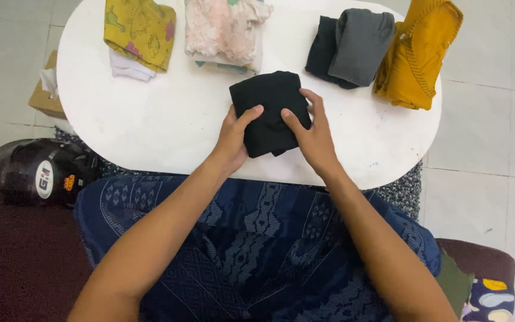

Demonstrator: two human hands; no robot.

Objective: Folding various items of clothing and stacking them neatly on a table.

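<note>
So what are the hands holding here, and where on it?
Both hands grip a folded black cloth on the white table: the left hand at its lower left edge, the right hand at its right side, thumbs on top.

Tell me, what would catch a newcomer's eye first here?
Both hands, left hand and right hand, press a folded black cloth at the near middle of the white table. Along the far edge sit folded piles, the mustard garment brightest at right. A dark helmet lies on the floor, left.

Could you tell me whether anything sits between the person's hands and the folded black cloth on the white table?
Nothing visible does: left hand and right hand already grip the folded black cloth from both sides.
</note>
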